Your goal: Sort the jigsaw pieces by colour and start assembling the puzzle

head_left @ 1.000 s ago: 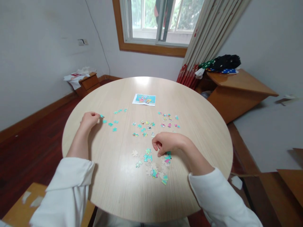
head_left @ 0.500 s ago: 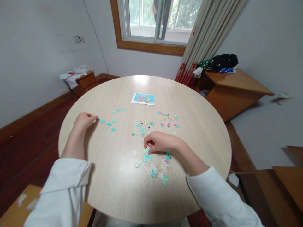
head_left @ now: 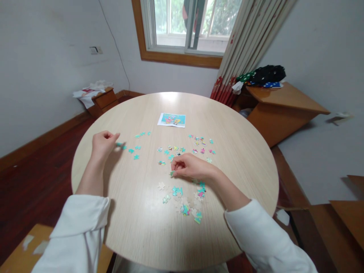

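Observation:
My left hand (head_left: 104, 146) is raised just above the left part of the table, with a fingertip pointing out and no piece visible in it. Under its fingertips lies a teal puzzle piece (head_left: 118, 144), beside several other teal pieces (head_left: 131, 151). My right hand (head_left: 190, 167) pinches a small green puzzle piece (head_left: 172, 173) over the middle of the table. Nearer to me is a loose pile of puzzle pieces (head_left: 184, 209), some printed side up and some pale. Colourful pieces (head_left: 175, 148) lie just beyond the right hand, which partly covers that group.
The round wooden table (head_left: 136, 223) fills the centre. A printed picture sheet (head_left: 172, 120) lies toward its far side. More pieces (head_left: 202, 150), pink and multicoloured, are spread at the right. A wooden cabinet (head_left: 284, 100) with cloths on top stands beyond the right edge.
My left hand has let go of the teal piece and lifted off it. My right hand has picked a green piece from the pile and moved slightly away from me.

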### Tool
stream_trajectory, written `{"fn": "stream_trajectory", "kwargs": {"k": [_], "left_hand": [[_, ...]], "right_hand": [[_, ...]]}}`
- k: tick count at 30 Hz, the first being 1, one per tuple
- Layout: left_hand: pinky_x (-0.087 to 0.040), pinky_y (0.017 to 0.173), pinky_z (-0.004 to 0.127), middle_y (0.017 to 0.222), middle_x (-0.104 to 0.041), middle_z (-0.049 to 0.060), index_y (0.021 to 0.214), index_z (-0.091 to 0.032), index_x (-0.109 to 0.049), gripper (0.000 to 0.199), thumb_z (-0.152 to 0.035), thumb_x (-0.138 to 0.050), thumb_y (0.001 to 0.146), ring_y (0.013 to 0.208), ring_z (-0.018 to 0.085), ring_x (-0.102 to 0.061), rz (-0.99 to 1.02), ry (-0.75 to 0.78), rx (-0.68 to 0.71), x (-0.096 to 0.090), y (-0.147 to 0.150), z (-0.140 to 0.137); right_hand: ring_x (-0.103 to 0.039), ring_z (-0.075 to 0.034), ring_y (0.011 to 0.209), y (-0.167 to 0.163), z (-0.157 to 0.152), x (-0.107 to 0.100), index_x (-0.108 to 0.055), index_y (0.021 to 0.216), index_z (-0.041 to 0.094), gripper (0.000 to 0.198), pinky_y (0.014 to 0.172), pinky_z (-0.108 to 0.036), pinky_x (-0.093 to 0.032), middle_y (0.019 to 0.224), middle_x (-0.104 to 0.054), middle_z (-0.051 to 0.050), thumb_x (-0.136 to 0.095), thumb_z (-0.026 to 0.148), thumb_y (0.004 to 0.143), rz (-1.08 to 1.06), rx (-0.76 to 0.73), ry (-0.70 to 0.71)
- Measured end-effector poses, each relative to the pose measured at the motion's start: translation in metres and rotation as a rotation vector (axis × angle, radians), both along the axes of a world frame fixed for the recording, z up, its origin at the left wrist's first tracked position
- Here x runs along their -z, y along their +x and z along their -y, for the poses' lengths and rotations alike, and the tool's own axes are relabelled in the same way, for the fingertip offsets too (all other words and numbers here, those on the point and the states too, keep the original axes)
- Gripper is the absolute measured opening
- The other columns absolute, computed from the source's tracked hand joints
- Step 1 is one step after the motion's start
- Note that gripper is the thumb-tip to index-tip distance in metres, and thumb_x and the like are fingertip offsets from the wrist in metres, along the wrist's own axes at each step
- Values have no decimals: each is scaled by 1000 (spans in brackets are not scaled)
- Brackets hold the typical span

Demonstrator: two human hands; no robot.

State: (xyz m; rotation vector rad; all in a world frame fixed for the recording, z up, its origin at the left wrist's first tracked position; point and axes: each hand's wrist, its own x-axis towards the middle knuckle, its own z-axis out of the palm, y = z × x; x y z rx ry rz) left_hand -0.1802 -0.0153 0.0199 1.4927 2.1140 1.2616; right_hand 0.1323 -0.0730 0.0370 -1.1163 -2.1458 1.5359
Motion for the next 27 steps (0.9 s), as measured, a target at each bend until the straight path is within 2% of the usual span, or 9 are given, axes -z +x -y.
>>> {"fn": "stream_trajectory", "kwargs": {"k": [2, 5, 7, 9, 12, 16, 21, 24, 27], "left_hand": [[-30, 50, 25, 49, -41, -4, 54, -19, -46, 27, -35, -57, 72, 49, 10, -38, 97, 19, 182, -14, 28, 11], [-34, 52, 24, 52, -47, -2, 59, -17, -55, 25, -38, -56, 73, 52, 10, -43, 173, -185, 625, -27, 74, 29], [-35, 53, 24, 56, -52, -1, 65, -16, -59, 24, -38, -57, 73, 54, 10, -45, 191, -309, 877, -28, 99, 39], [-33, 52, 24, 58, -53, 0, 69, -14, -60, 25, -38, -57, 74, 54, 10, -45, 238, -368, 999, -25, 115, 44], [-28, 49, 23, 57, -50, -1, 67, -14, -56, 25, -38, -60, 73, 52, 8, -41, 296, -387, 1009, -18, 124, 45], [-28, 50, 23, 58, -50, -2, 71, -14, -55, 23, -36, -63, 72, 53, 8, -42, 339, -379, 991, -14, 121, 43], [-33, 53, 24, 61, -54, 1, 67, -14, -56, 20, -33, -57, 75, 56, 9, -45, 317, -401, 1054, -11, 117, 38], [-34, 53, 24, 60, -55, 1, 68, -14, -56, 18, -31, -55, 74, 55, 10, -46, 264, -333, 893, -3, 109, 22], [-36, 55, 25, 61, -57, 2, 67, -15, -55, 16, -30, -54, 72, 58, 12, -49, 144, -177, 586, 8, 91, -3]], "right_hand": [[-51, -9, 56, -5, -1, 3, -57, 71, 17, 7, 54, -23, -38, 59, -56, 2, -58, 11, 74, -116, 113, 14], [-56, -10, 60, -12, -4, 10, -58, 76, 17, 4, 58, -25, -42, 66, -59, 0, -56, 13, 76, -260, 256, 26], [-56, -10, 60, -15, -6, 16, -58, 77, 16, 3, 59, -26, -43, 67, -60, 0, -58, 15, 74, -331, 309, 37], [-56, -10, 61, -16, -9, 21, -58, 77, 16, 5, 61, -26, -44, 67, -60, 0, -61, 17, 73, -381, 323, 38], [-55, -10, 60, -17, -11, 25, -58, 75, 16, 8, 59, -26, -43, 65, -59, 0, -64, 21, 72, -410, 320, 51], [-53, -10, 60, -18, -12, 26, -58, 73, 16, 11, 57, -26, -43, 66, -59, 0, -65, 23, 71, -419, 338, 98], [-55, -10, 60, -20, -12, 27, -59, 83, 16, 9, 59, -27, -46, 67, -59, 0, -59, 23, 77, -422, 362, 22], [-59, -11, 67, -19, -12, 26, -59, 94, 16, 14, 66, -28, -48, 74, -61, -2, -54, 18, 81, -408, 396, 40], [-59, -11, 70, -17, -12, 24, -59, 96, 15, 17, 71, -29, -48, 77, -61, -3, -52, 16, 81, -379, 409, 69]]}}
